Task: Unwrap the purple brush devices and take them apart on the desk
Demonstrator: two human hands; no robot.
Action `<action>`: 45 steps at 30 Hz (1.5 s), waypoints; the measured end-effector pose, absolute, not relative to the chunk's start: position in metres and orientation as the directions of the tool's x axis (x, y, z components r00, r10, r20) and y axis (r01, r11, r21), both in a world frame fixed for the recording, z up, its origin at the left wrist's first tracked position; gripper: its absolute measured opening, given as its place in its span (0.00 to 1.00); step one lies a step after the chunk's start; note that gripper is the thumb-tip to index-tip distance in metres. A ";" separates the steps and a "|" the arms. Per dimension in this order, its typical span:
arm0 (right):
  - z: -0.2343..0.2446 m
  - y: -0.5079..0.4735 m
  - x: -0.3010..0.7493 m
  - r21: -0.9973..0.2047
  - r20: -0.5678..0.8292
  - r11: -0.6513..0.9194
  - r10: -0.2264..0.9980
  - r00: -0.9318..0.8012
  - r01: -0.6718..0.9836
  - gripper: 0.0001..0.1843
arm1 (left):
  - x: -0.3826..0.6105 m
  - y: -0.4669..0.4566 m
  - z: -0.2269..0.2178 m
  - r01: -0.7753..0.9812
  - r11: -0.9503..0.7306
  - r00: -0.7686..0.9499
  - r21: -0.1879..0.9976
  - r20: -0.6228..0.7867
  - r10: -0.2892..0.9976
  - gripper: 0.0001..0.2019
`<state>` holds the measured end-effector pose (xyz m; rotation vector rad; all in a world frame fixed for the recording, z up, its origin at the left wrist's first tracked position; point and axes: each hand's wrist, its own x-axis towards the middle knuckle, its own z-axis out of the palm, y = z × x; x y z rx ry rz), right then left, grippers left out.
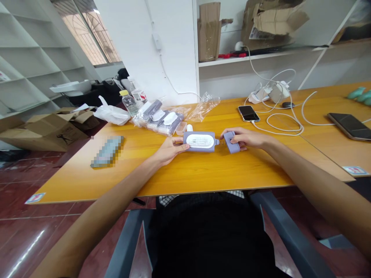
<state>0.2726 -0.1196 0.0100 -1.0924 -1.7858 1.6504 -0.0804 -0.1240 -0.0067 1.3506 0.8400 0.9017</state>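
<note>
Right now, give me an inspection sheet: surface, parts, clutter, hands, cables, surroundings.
Surface: wooden table, yellow-brown.
Parts: white-paneled purple case; purple end piece held off its right end, any link between them too fine to tell.
Clutter: bagged purple pieces, white plastic bag, yellow-capped bottle; pixelated item at left, unidentifiable.
Hands: left hand grips the purple case, right hand the purple end piece.
Cables: white cables looped at right, one plugged into a phone.
Surroundings: cardboard boxes at left, shelf behind.

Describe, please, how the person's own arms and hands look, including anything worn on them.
The left hand and right hand are bare, with no gloves, and no watch or bracelet shows. Both forearms are without sleeves. A black garment is worn on the body.
</note>
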 end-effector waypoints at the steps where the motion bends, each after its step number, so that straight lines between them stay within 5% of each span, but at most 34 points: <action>1: 0.011 -0.119 0.274 -0.967 -0.173 -0.026 0.797 -0.579 0.252 0.20 | -0.081 -0.124 -0.007 -0.041 -0.006 0.446 0.999 0.024 0.895 0.22; 11: 0.011 -0.112 0.282 -0.924 -0.133 0.078 0.852 -0.507 0.373 0.19 | -0.080 -0.122 -0.006 -0.080 -0.018 0.507 0.997 0.056 0.860 0.19; 17: -0.001 -0.095 0.296 -0.683 0.154 0.336 0.934 -0.321 0.649 0.16 | -0.079 -0.122 -0.001 -0.024 0.011 0.347 1.000 -0.002 0.938 0.18; 22: -0.008 -0.090 0.307 -0.679 0.088 0.279 0.950 -0.301 0.680 0.23 | -0.080 -0.122 0.003 0.156 -0.074 0.225 0.985 0.038 0.974 0.16; 30: -0.014 -0.083 0.309 -0.563 0.216 0.406 0.913 -0.346 0.720 0.23 | -0.084 -0.123 0.009 0.425 -0.058 0.186 0.903 -0.024 0.982 0.15; 35: -0.012 -0.091 0.302 -0.513 0.296 0.478 0.878 -0.376 0.713 0.27 | -0.086 -0.125 0.012 0.487 -0.039 0.193 0.873 -0.064 0.979 0.25; 39: -0.009 -0.098 0.293 -0.491 0.324 0.598 0.800 -0.505 0.633 0.34 | -0.089 -0.122 0.011 0.587 -0.155 0.285 0.795 -0.024 0.958 0.26; 45: -0.015 -0.095 0.290 -0.449 0.235 0.599 0.796 -0.558 0.664 0.24 | -0.092 -0.123 0.008 0.603 -0.608 0.506 0.517 0.341 0.792 0.22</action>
